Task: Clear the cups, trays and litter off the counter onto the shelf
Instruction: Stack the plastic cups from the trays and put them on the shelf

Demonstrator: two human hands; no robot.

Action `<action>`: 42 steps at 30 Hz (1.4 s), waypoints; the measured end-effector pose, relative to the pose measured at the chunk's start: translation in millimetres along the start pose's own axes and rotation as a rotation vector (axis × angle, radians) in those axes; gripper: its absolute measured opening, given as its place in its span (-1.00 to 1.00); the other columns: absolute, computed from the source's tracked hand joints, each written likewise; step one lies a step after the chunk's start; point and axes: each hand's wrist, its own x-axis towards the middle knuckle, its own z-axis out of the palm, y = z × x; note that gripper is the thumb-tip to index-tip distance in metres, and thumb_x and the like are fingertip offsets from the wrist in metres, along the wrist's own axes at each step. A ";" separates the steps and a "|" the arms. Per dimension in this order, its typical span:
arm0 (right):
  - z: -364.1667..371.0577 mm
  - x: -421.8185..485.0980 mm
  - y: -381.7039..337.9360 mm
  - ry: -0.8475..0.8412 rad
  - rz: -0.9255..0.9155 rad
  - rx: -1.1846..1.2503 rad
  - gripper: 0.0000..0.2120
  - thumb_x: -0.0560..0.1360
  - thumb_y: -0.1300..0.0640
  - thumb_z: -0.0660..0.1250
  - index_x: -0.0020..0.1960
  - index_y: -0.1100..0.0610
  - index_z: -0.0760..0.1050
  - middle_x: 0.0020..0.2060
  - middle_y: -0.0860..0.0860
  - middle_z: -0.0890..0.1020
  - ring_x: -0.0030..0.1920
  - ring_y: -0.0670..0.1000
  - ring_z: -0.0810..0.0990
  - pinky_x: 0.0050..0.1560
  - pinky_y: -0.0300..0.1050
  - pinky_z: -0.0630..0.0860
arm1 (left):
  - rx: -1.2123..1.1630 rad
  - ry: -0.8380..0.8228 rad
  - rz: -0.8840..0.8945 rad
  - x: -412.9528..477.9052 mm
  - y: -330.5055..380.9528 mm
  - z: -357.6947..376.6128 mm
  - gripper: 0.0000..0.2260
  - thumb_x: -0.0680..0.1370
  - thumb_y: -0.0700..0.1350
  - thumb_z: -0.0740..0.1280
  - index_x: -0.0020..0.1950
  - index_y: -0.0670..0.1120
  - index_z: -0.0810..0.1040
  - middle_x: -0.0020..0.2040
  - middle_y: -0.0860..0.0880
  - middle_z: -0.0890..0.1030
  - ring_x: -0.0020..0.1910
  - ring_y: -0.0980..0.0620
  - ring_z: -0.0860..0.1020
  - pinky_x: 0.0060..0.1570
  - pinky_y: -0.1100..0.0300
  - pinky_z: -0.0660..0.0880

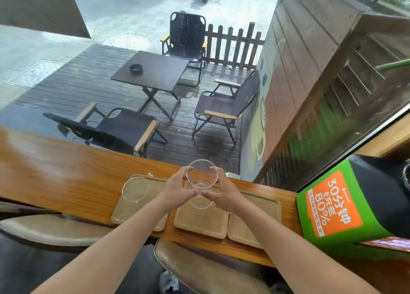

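Note:
Three wooden trays lie side by side on the wooden counter (66, 178): the left tray (124, 214), the middle tray (199, 222) and the right tray (264, 209). A clear plastic cup (135, 189) stands on the left tray. Above the middle tray I hold a second clear plastic cup (202, 175), raised and tilted with its mouth toward me. My left hand (177, 188) grips its left side and my right hand (221, 190) grips its right side. Another clear cup (200, 201) sits beneath it on the middle tray, partly hidden by my hands.
A green and orange charging-station box (346, 205) stands on the counter at the right. Two stool seats (55, 229) (199, 267) sit below the counter edge. Small white litter (150, 174) lies behind the left tray. Beyond the window is a deck with folding chairs.

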 end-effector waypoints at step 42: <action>26.3 24.6 30.0 -0.032 0.116 -0.122 -0.23 0.38 0.02 0.52 0.48 -0.01 0.23 0.36 0.02 0.37 0.37 0.03 0.30 0.35 -0.01 0.30 | 0.119 -0.118 -0.217 17.0 -43.9 25.9 -0.47 0.49 -0.14 0.45 0.44 -0.02 0.38 0.27 0.01 0.54 0.27 0.01 0.48 0.18 0.18 0.42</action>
